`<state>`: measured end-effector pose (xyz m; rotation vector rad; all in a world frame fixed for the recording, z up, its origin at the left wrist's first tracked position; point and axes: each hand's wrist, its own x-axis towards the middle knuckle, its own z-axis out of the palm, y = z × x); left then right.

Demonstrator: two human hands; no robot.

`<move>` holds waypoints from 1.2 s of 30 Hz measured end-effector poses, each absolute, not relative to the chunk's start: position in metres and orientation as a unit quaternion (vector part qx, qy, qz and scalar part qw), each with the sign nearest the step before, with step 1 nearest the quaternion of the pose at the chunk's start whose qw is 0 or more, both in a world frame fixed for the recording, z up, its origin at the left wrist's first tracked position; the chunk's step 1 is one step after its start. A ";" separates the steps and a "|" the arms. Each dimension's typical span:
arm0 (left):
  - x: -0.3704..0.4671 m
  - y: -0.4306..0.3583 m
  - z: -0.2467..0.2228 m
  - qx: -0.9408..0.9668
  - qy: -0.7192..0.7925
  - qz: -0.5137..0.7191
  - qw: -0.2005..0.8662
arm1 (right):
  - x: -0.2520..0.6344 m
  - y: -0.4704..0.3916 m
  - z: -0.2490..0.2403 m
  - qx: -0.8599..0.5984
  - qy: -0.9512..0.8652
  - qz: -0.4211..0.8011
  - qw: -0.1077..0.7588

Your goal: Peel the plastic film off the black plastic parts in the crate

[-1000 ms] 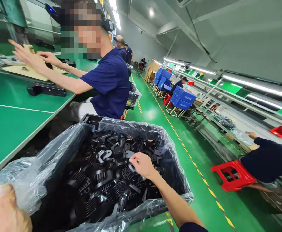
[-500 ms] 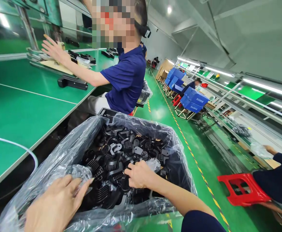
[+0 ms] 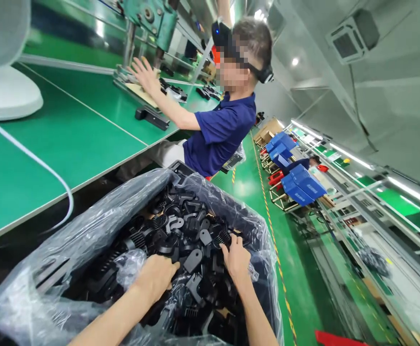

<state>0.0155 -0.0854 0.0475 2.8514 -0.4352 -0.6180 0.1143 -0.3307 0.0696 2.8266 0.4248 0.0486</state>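
Note:
A black bin lined with clear plastic film [image 3: 98, 226] holds a heap of small black plastic parts [image 3: 193, 260], some with comb-like ribs and some with rounded, holed tabs. My left hand [image 3: 155, 276] is down on the heap, its fingers curled, and their tips are partly hidden among the parts. Beside its wrist lies a crumpled clear plastic bag [image 3: 130, 266]. Over at the bin's right side, my right hand [image 3: 238, 257] has its thumb and fingers closed about a black plastic part [image 3: 223, 236] on the heap.
A green worktable [image 3: 98, 139] runs along the left, with a white cable [image 3: 44, 161] and a white stand base [image 3: 8, 93]. Beyond the bin a co-worker in a blue shirt [image 3: 224, 129] sits by a green press [image 3: 150, 21]. Blue boxes [image 3: 302, 185] stand across the aisle.
My left hand has moved from the bin's near left edge onto the parts, fingers now curled. My right hand has shifted right and farther into the bin. The view has turned left.

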 end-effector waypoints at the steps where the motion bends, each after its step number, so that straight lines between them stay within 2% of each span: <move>1: 0.017 -0.088 0.045 0.963 -0.155 -0.206 0.082 | 0.106 -0.326 0.070 0.974 0.179 0.017 0.134; 5: 0.017 -0.093 0.034 0.967 -0.174 -0.182 0.029 | 0.064 -0.289 0.056 0.909 0.403 -0.058 0.090; 8: 0.018 -0.091 0.029 0.974 -0.162 -0.156 0.001 | 0.047 -0.260 0.034 0.875 0.466 -0.088 0.094; 14: 0.018 -0.083 0.029 0.981 -0.155 -0.120 -0.011 | 0.055 -0.251 0.017 0.893 0.425 -0.081 0.128; 20: 0.009 -0.091 0.023 0.978 -0.155 -0.136 -0.015 | 0.063 -0.238 0.010 0.923 0.347 -0.060 0.153; 25: 0.010 -0.085 0.025 0.985 -0.133 -0.113 -0.001 | 0.069 -0.232 0.001 0.932 0.324 -0.054 0.151; 32: 0.025 -0.055 0.046 0.995 -0.065 -0.056 0.041 | 0.094 -0.257 0.022 0.957 0.245 -0.013 0.156; 36: 0.025 -0.051 0.042 0.990 -0.114 -0.055 0.068 | 0.139 -0.275 0.041 0.968 0.191 0.019 0.163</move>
